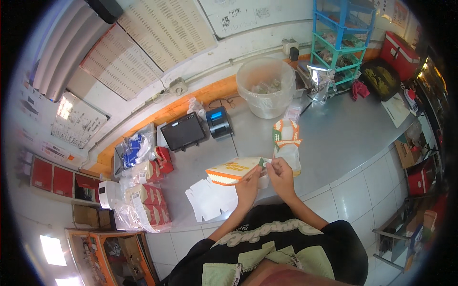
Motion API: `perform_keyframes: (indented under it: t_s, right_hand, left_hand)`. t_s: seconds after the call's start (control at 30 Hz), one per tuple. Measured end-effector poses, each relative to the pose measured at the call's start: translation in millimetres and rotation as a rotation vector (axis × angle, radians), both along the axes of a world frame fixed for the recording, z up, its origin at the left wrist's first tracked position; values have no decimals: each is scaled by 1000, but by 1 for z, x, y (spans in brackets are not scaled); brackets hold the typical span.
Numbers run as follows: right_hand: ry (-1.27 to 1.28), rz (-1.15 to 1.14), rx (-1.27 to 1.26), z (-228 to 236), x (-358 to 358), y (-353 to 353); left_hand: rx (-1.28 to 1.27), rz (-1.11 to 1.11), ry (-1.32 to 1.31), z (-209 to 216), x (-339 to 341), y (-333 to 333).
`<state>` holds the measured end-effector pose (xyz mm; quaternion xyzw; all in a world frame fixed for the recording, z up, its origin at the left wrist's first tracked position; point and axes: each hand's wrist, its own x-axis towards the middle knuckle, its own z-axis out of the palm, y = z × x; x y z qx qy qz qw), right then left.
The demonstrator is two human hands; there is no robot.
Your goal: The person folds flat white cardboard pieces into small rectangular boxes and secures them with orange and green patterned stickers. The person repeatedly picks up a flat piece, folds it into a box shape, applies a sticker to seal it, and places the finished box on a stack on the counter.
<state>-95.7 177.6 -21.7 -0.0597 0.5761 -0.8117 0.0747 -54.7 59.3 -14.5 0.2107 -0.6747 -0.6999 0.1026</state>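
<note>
A partly folded paper food box point(234, 168), cream with orange and green edges, is held above the near edge of the steel table. My left hand point(248, 189) grips its underside and right end, fingers closed on the card. With its fingertips, my right hand point(280, 177) pinches the green-and-white corner flap at that same end. Flat white carton blanks point(210, 200) lie on the table below and left of the box. To the right, several similar formed boxes point(287, 132) sit nested in a row, partly behind my right hand.
A black tablet point(184, 132) and a small black printer point(219, 122) stand toward the wall. Red-and-white tissue packs point(149, 205) are piled at left. A lined plastic bucket point(266, 90) stands at the back, near a blue-green tiered rack point(338, 50). A steel table point(329, 143) spans beneath.
</note>
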Motion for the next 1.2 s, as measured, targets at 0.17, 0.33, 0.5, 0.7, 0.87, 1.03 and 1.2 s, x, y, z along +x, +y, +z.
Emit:
perform_keyframes:
  t_s: [0.17, 0.33, 0.5, 0.7, 0.87, 1.03, 1.2]
  right_hand:
    - [85, 104, 77, -3, -14, -4]
    - [407, 130, 480, 2, -18, -5]
    - [383, 260, 258, -1, -4, -10]
    - [538, -166, 149, -59, -67, 10]
    - [346, -192, 652, -29, -55, 68]
    - [45, 62, 971, 3, 4, 76]
    - [271, -184, 827, -1, 30, 70]
  left_hand:
    - [-165, -93, 131, -19, -3, -18]
    - [207, -194, 174, -64, -20, -46]
    - [460, -299, -3, -69, -18, -64]
    - [-136, -518, 43, -15, 6, 19]
    - [-739, -314, 838, 33, 5, 15]
    - [17, -334, -45, 4, -1, 13]
    - [153, -124, -55, -16, 2, 36]
